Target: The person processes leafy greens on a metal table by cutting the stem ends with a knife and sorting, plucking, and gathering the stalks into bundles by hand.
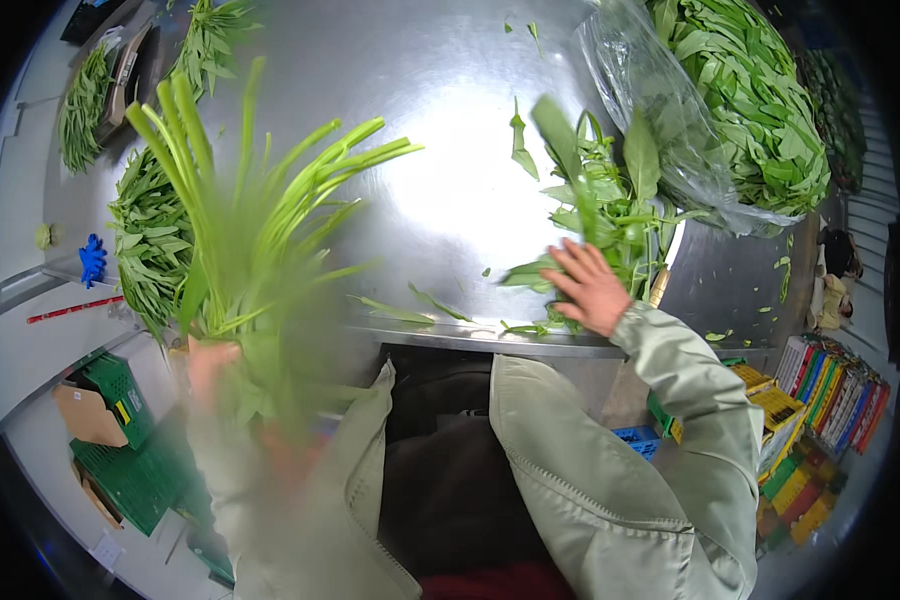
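Left hand (213,370) looks curled round the lower, leafy part of a bunch of greens (275,235), cut stems fanning up; pretty blurry, so can't make out each finger. Right hand (592,292) is spread flat-ish on a loose leafy pile (615,205) at the desk's (430,235) near edge. I'd guess light, stems bendy but snappable, leaves soft, easily bruised, maybe slick if wet. Personally I'd grab the gathered stems, not the leaves. Bagged greens (755,115) sit beyond.
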`<state>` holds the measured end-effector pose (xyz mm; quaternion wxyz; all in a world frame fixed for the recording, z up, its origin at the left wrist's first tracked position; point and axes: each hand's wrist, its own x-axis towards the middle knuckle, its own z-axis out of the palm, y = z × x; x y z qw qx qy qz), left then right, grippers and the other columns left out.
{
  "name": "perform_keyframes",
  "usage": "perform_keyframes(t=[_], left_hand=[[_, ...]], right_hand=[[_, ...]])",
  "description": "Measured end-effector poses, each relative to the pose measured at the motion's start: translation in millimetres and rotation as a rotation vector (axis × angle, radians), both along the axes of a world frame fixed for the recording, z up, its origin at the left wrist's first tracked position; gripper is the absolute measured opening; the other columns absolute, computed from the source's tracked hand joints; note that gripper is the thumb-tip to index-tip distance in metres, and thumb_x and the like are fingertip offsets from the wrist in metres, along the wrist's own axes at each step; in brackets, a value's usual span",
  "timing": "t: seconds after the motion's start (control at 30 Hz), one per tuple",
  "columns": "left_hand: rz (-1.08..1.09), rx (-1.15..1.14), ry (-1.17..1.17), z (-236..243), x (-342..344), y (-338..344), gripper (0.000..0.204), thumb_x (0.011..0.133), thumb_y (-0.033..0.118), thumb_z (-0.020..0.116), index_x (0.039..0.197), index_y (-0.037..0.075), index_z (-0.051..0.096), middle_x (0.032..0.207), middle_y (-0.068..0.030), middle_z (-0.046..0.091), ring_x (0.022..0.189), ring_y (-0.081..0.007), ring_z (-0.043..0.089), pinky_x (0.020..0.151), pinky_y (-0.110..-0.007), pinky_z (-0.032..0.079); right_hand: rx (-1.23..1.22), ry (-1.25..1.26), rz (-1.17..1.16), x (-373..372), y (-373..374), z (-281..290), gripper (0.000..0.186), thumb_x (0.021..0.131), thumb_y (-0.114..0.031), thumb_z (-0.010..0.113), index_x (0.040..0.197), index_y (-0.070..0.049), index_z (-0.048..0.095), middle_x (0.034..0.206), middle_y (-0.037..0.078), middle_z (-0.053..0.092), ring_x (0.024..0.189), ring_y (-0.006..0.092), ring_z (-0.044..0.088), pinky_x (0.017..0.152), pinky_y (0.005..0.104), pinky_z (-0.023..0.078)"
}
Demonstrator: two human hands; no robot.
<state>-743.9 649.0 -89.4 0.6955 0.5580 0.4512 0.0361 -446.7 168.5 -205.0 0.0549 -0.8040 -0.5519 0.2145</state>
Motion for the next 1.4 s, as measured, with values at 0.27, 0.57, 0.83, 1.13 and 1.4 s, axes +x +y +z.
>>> perform_keyframes(t=[0.27, 0.57, 0.83, 1.13, 1.4], left_hand=[[-0.11, 0.131, -0.126, 22.9, 86.8, -9.0, 0.084, 0.058, 0.0, 0.068, 0.135, -0.001, 0.036, 0.116, -0.0189, 0.057, 0.095, -0.0322, 0.063, 0.084, -0.042, 0.054], [-0.529, 0.458, -0.206, 75.7, 214.5, -80.6, 0.054, 0.06, -0.004, 0.068, 0.113, -0.002, 0.058, 0.103, -0.0062, 0.063, 0.084, -0.0138, 0.061, 0.075, -0.027, 0.05], [-1.12, 0.93, -0.014, -7.3, 213.2, -36.4, 0.067, 0.07, 0.02, 0.076, 0.128, 0.005, 0.047, 0.114, -0.0142, 0.06, 0.105, -0.0286, 0.059, 0.09, -0.035, 0.046], [-1.223, 1.303, 0.07, -52.3, 202.6, -16.9, 0.086, 0.067, 0.024, 0.078, 0.141, 0.013, 0.034, 0.132, -0.0162, 0.046, 0.128, -0.0354, 0.038, 0.104, -0.047, 0.029], [-1.25, 1.317, 0.133, 3.2, 178.2, -16.9, 0.098, 0.057, 0.02, 0.084, 0.141, 0.013, 0.036, 0.146, -0.0127, 0.034, 0.14, -0.0326, 0.024, 0.113, -0.05, 0.02]], right_hand=[[0.563, 0.103, -0.091, -30.5, 101.2, 10.6, 0.037, 0.076, -0.013, 0.063, 0.112, -0.004, 0.058, 0.117, 0.017, 0.055, 0.114, 0.035, 0.05, 0.098, 0.0424, 0.042], [0.504, 0.076, 0.348, -106.4, 207.3, -72.2, 0.028, 0.083, -0.017, 0.053, 0.107, -0.004, 0.061, 0.126, 0.011, 0.054, 0.121, 0.0257, 0.048, 0.102, 0.0363, 0.038], [0.082, 0.142, -0.036, -24.3, -4.4, -1.5, 0.048, 0.082, -0.003, 0.05, 0.129, -0.01, 0.049, 0.139, 0.009, 0.045, 0.13, 0.0281, 0.041, 0.106, 0.0378, 0.036], [0.316, 0.187, -0.501, -10.5, 0.1, 52.3, 0.02, 0.086, -0.015, 0.058, 0.105, -0.009, 0.062, 0.087, 0.01, 0.062, 0.079, 0.031, 0.061, 0.069, 0.0395, 0.05], [0.29, 0.189, -0.25, 9.7, 52.9, 34.3, 0.022, 0.087, -0.018, 0.057, 0.108, -0.011, 0.061, 0.083, 0.009, 0.06, 0.074, 0.031, 0.061, 0.063, 0.0411, 0.049]])
